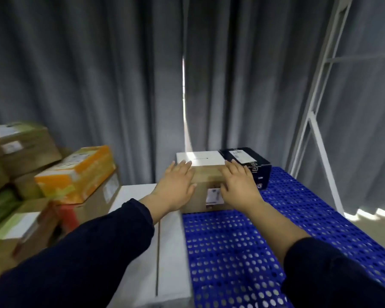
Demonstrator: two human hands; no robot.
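A brown cardboard box with a white label on its near face stands at the far end of the blue perforated belt. My left hand lies flat on the box's left top edge, fingers straight. My right hand lies flat on its right top edge, thumb near the label. Behind it stands a white box, and to the right a black box with a white label.
A white table runs along the belt's left side. Further left is a pile of cardboard parcels, with an orange-and-white one on top. Grey curtains hang behind. A white metal frame stands at the right.
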